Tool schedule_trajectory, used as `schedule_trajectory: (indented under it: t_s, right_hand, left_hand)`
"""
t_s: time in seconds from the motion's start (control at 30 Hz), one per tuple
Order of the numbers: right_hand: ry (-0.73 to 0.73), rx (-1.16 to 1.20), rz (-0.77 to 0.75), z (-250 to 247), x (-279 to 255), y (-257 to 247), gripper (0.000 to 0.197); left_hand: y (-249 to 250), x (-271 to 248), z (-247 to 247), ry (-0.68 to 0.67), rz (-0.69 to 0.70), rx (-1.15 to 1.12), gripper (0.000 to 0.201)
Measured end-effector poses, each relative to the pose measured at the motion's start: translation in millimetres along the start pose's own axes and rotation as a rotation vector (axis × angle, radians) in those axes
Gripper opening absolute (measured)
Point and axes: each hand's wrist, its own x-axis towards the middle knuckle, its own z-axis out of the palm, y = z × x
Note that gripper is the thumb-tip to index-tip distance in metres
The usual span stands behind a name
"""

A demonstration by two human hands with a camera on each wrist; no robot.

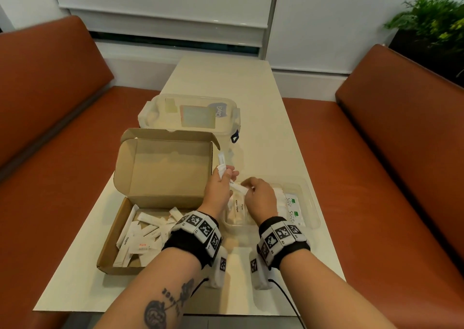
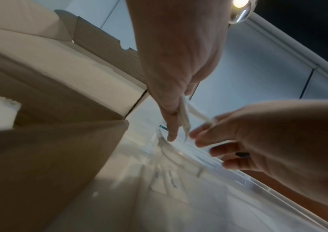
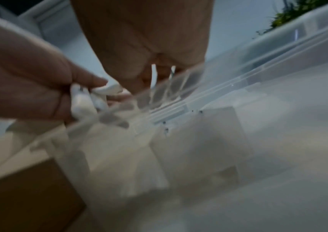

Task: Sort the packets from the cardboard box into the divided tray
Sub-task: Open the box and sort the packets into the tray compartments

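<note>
An open cardboard box stands at the left with several white packets loose in its base. Beside it on the right lies the clear divided tray, with sugar sticks in one compartment and Stevia packets in another. My left hand grips a small bunch of white stick packets above the tray's left end. My right hand pinches the end of one white packet that reaches toward the left hand. The left wrist view shows the bunch hanging from my left hand's fingers.
A clear lidded plastic container stands behind the box. Orange benches flank the narrow cream table on both sides. A potted plant is at the far right. The table's near edge runs under my forearms.
</note>
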Motion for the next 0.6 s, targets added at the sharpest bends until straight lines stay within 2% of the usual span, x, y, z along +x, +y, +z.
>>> schedule_trajectory:
  t_s: [0.13,0.27,0.33,0.43,0.53,0.6]
  right_hand:
    - [-0.044,0.53,0.101,-9,-5,-8,0.025]
    - [-0.183,0.844,0.17,-16,-9,-10,0.038]
    - [-0.218,0.882,0.171,-19,-9,-8,0.033]
    - [-0.206,0.836,0.127,-23,-9,-3,0.004]
    - [-0.131,0.803,0.117,-28,-6,5,0.009]
    - [-0.064,0.788,0.128,-34,-2,12,0.014]
  left_hand:
    - [2,0,2,0.001,-0.021,-0.057,0.014]
    - [1,0,4,0.003,-0.022,-0.072,0.02]
    - [0,0,5,0.009,-0.015,-0.082,0.019]
    - [0,0,7,0.019,-0.035,-0.122,0.018]
    - [4,-1,8,0.043,-0.066,-0.223,0.02]
    - [6,0,7,0.076,-0.022,-0.205,0.024]
